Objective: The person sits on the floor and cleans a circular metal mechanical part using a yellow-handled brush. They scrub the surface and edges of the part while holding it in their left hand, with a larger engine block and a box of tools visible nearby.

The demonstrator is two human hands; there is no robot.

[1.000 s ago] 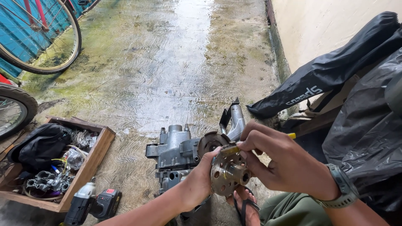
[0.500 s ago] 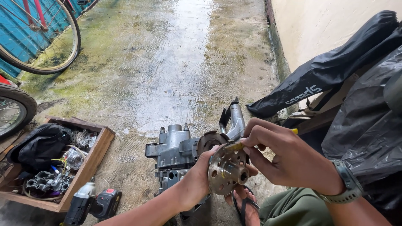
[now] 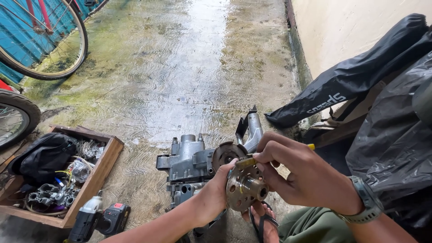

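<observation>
Round metal hub part (image 3: 245,188), drilled with several holes and a central boss, is held in the air low in the head view, just in front of the grey engine casing (image 3: 189,162) on the ground. Left hand (image 3: 216,193) is closed around the hub's left edge, thumb on the rim, palm cupping from behind. Right hand (image 3: 299,173) is pinched shut on a small brass-coloured tool (image 3: 246,162) whose tip touches the top of the hub face; a yellow end (image 3: 311,146) shows past the knuckles, probably the same tool's handle, though the fingers hide the join. Grey wristwatch (image 3: 363,202) sits on the right wrist.

Engine casing sits on wet, ribbed concrete floor (image 3: 180,67); a rusty disc (image 3: 227,154) on its right side is partly covered by the left thumb and the hub. A bent metal bracket (image 3: 252,128) rises behind it. Foot in a sandal (image 3: 263,222) sits directly below the hub.

Left of frame: wooden crate (image 3: 105,164) with a black bag (image 3: 42,155) and mixed metal parts and wires. Cordless drill (image 3: 96,218) lies just beside the crate's near corner. Bicycle wheel (image 3: 49,40) top left; a tyre (image 3: 18,114) at the left edge. Black plastic sheeting (image 3: 391,117) fills the right side, against a cream wall (image 3: 342,27).
</observation>
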